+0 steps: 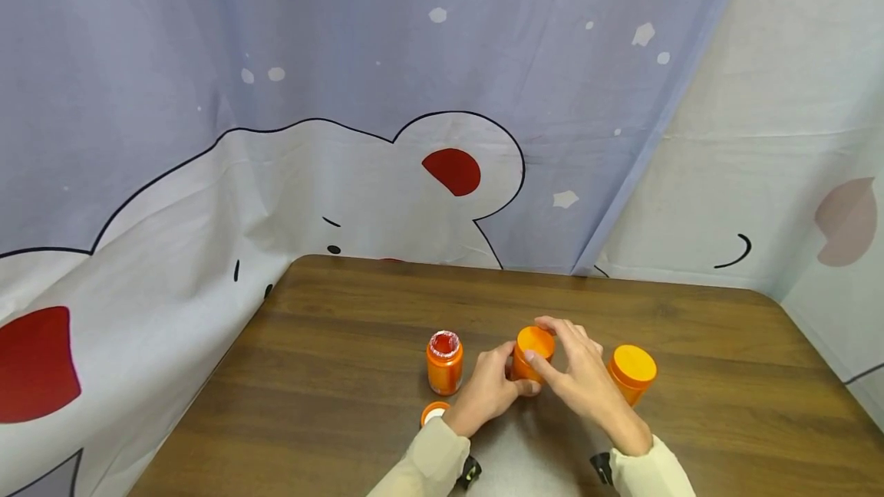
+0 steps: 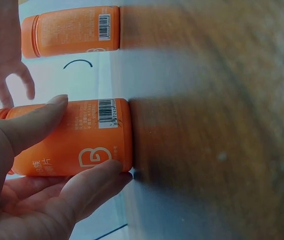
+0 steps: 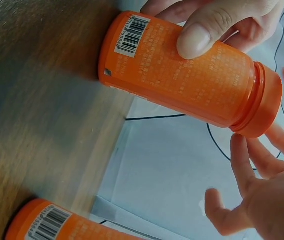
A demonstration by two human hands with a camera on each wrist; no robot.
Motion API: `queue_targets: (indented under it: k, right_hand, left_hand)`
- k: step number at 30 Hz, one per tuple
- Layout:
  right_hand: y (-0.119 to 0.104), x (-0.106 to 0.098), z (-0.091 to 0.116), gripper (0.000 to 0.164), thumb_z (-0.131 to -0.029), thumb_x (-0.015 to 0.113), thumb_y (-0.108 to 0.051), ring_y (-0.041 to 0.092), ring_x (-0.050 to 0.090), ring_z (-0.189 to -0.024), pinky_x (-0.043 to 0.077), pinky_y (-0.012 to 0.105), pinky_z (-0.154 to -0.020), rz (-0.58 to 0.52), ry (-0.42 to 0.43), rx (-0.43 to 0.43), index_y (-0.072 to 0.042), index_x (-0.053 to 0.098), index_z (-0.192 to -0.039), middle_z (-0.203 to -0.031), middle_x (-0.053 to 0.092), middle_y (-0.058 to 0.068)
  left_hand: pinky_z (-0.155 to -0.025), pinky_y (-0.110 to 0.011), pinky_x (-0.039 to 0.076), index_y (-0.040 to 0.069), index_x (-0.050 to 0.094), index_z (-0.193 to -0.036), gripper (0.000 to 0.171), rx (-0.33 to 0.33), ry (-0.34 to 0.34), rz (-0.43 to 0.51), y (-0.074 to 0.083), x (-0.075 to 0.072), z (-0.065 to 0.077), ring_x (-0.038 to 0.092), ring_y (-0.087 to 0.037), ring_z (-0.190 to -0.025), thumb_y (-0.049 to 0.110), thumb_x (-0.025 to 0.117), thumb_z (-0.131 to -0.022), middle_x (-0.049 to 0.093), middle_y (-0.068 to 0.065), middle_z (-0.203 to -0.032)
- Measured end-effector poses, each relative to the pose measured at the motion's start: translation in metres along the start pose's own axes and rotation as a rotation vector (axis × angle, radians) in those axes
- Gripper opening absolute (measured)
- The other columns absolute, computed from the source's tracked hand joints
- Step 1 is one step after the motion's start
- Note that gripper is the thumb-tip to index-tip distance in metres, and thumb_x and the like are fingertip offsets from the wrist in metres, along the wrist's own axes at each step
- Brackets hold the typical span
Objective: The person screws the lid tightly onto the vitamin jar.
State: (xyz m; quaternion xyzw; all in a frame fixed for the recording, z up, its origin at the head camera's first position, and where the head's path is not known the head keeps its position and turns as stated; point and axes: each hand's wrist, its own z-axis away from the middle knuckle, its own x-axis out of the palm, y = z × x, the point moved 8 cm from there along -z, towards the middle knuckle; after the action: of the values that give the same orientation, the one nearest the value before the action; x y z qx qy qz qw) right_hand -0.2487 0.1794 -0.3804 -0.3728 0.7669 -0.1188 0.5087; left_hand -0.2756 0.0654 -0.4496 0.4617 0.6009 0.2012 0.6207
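An orange bottle (image 1: 522, 367) with its orange cap (image 1: 536, 339) on stands upright on the table. My left hand (image 1: 489, 388) grips its body, thumb on one side and fingers on the other; barcode and pale print show in the left wrist view. Around the cap my right hand (image 1: 585, 376) has its fingers spread, one fingertip right at the cap's edge (image 3: 262, 107) and the thumb a little off it. Left of these stands an uncapped orange bottle (image 1: 445, 371) with a ragged silvery rim. A loose orange cap (image 1: 434, 410), white inside facing up, lies partly hidden by the left wrist.
A third orange bottle (image 1: 633, 369), capped, stands just right of my right hand, which covers part of it. The brown wooden table (image 1: 331, 374) ends at a printed curtain (image 1: 359, 182) at the back and sides.
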Motion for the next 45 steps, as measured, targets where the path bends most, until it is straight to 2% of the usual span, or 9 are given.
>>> queue_targets:
  k: [4, 10, 14, 24, 31, 40, 45]
  right_hand:
    - [-0.0003, 0.0, 0.0005, 0.05, -0.083, 0.065, -0.038, 0.019, 0.043, -0.113, 0.023, 0.044, -0.084, -0.012, 0.0, 0.012, -0.016, 0.05, -0.125, -0.126, 0.052, 0.001]
    - [-0.0047, 0.0005, 0.0016, 0.043, -0.084, 0.065, -0.021, 0.02, 0.045, -0.112, 0.024, 0.045, -0.085, -0.048, -0.003, -0.059, -0.014, 0.052, -0.124, -0.122, 0.056, 0.003]
    - [-0.0059, 0.001, 0.0015, 0.041, -0.083, 0.066, -0.016, 0.02, 0.046, -0.11, 0.024, 0.046, -0.086, -0.064, -0.016, -0.073, -0.012, 0.053, -0.122, -0.118, 0.059, 0.005]
    - [-0.003, 0.0011, -0.0001, 0.042, -0.082, 0.069, -0.024, 0.02, 0.046, -0.107, 0.025, 0.041, -0.081, -0.022, -0.003, -0.039, -0.012, 0.054, -0.12, -0.117, 0.058, 0.003]
    - [-0.0002, 0.0039, 0.0005, 0.045, -0.083, 0.067, -0.03, 0.02, 0.039, -0.113, 0.024, 0.04, -0.08, -0.026, -0.014, 0.0, -0.016, 0.051, -0.123, -0.124, 0.053, 0.0]
    - [-0.0022, 0.0079, 0.0015, 0.043, -0.084, 0.064, -0.016, 0.021, 0.042, -0.113, 0.027, 0.043, -0.083, -0.081, -0.048, -0.017, -0.015, 0.049, -0.125, -0.123, 0.054, 0.004]
    - [-0.0015, 0.007, 0.0007, 0.041, -0.084, 0.066, -0.019, 0.02, 0.043, -0.109, 0.03, 0.043, -0.083, -0.076, -0.043, -0.006, -0.015, 0.051, -0.122, -0.121, 0.056, 0.003]
  left_hand:
    - [-0.073, -0.022, 0.049, 0.009, 0.058, -0.113, 0.051, 0.006, -0.002, 0.008, 0.0001, 0.0, 0.0003, 0.057, -0.006, -0.078, 0.03, 0.078, -0.071, 0.065, 0.003, -0.098]
    - [-0.077, -0.024, 0.049, 0.009, 0.057, -0.116, 0.054, -0.001, -0.007, -0.004, -0.0005, 0.0006, -0.0008, 0.058, -0.005, -0.081, 0.029, 0.078, -0.071, 0.065, 0.001, -0.1]
    - [-0.077, -0.025, 0.049, 0.01, 0.057, -0.116, 0.054, -0.012, -0.012, -0.01, -0.0017, 0.0011, -0.0011, 0.058, -0.005, -0.081, 0.031, 0.078, -0.071, 0.065, 0.002, -0.1]
    - [-0.077, -0.024, 0.048, 0.01, 0.058, -0.116, 0.053, -0.007, -0.006, -0.022, -0.0016, 0.0007, -0.001, 0.057, -0.005, -0.082, 0.03, 0.078, -0.071, 0.065, 0.003, -0.1]
    - [-0.077, -0.023, 0.048, 0.009, 0.058, -0.115, 0.053, 0.009, 0.0, -0.029, 0.0002, -0.0001, -0.0008, 0.057, -0.006, -0.082, 0.031, 0.078, -0.071, 0.065, 0.002, -0.1]
    - [-0.076, -0.023, 0.048, 0.01, 0.058, -0.114, 0.051, 0.017, -0.001, -0.049, 0.0024, -0.0011, -0.0002, 0.057, -0.005, -0.082, 0.029, 0.078, -0.071, 0.065, 0.002, -0.1]
    - [-0.074, -0.022, 0.048, 0.01, 0.058, -0.113, 0.05, 0.017, 0.003, -0.049, 0.0024, -0.0011, -0.0005, 0.056, -0.006, -0.08, 0.028, 0.078, -0.071, 0.064, 0.003, -0.098]
